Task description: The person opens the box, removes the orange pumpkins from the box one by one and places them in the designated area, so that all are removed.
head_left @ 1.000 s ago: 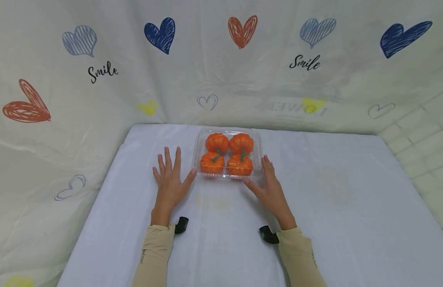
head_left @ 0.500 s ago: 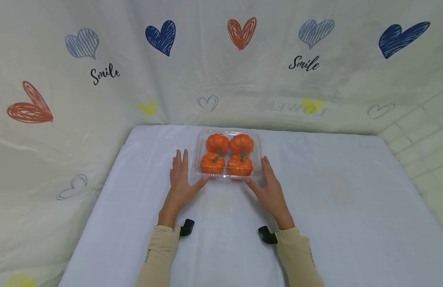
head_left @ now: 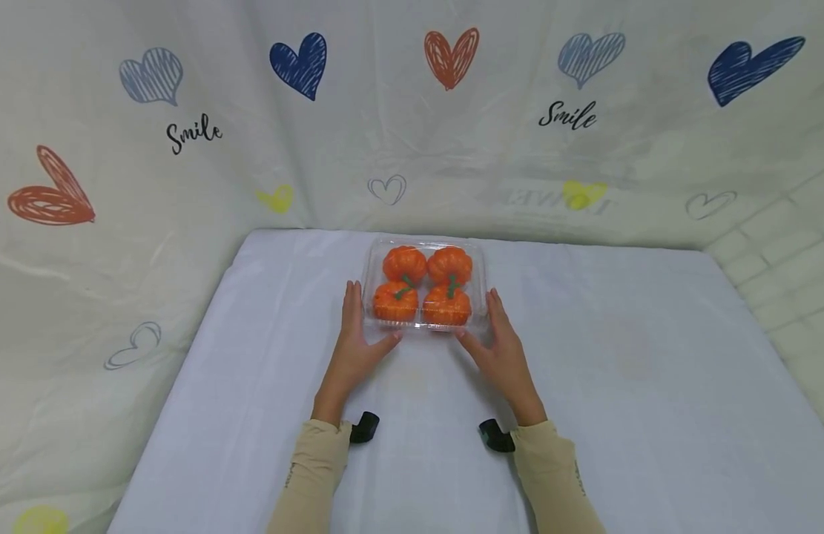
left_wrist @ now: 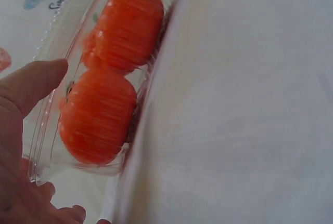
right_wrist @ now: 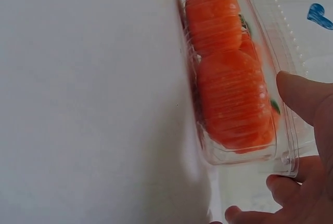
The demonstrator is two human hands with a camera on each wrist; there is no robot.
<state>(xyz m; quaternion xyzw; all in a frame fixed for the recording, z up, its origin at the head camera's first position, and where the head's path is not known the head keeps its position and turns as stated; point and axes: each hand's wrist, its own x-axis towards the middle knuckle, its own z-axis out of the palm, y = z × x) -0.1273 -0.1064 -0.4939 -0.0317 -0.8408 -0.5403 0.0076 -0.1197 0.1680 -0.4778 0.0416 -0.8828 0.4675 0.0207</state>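
Observation:
A clear plastic clamshell box (head_left: 420, 324) sits on the white-covered table and holds several small orange pumpkins (head_left: 448, 305) with green stems. My left hand (head_left: 353, 354) lies along the box's left side, its fingers straight and its thumb spread to the front edge. On the other side, my right hand (head_left: 503, 360) has straight fingers beside the right wall, with the thumb near the front right corner. In the left wrist view, the thumb (left_wrist: 44, 81) is right at the box's rim. The right wrist view likewise has a thumb (right_wrist: 299, 91) at the rim, with fingertips below the corner.
White cloth (head_left: 625, 371) covers the table. Behind it hangs a pale curtain (head_left: 412, 133) printed with hearts and "Smile". A black wrist camera mount (head_left: 365, 428) sticks out at the left cuff, another mount (head_left: 496, 436) at the right cuff.
My left hand has moved right from the bare cloth to the box's left side, its spread fingers drawing together. The right hand and the box have stayed nearly still.

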